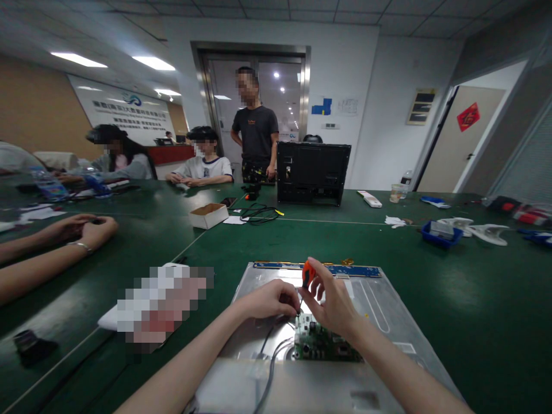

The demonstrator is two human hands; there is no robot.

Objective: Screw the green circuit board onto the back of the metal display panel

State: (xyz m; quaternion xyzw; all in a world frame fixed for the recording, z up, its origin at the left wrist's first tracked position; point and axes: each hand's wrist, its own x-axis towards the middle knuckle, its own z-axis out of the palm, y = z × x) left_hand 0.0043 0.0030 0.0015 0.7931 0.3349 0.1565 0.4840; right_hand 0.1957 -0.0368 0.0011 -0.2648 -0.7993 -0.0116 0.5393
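A silver metal panel [375,313] lies flat on the green table in front of me, with a green circuit board [321,345] on it and grey cables [271,359] running off the board. My right hand [334,302] is closed round a screwdriver with an orange handle [307,273], held upright with its tip down at the board's upper left corner. My left hand [271,299] is pinched shut right beside that tip; what it pinches is too small to make out.
A black monitor casing [313,172] stands upright across the table [452,276]. A small cardboard box [208,215] and black cables [259,214] lie mid-table. A blue tray [440,234] and white parts sit right. Another person's forearms [52,247] rest at left; three people are beyond.
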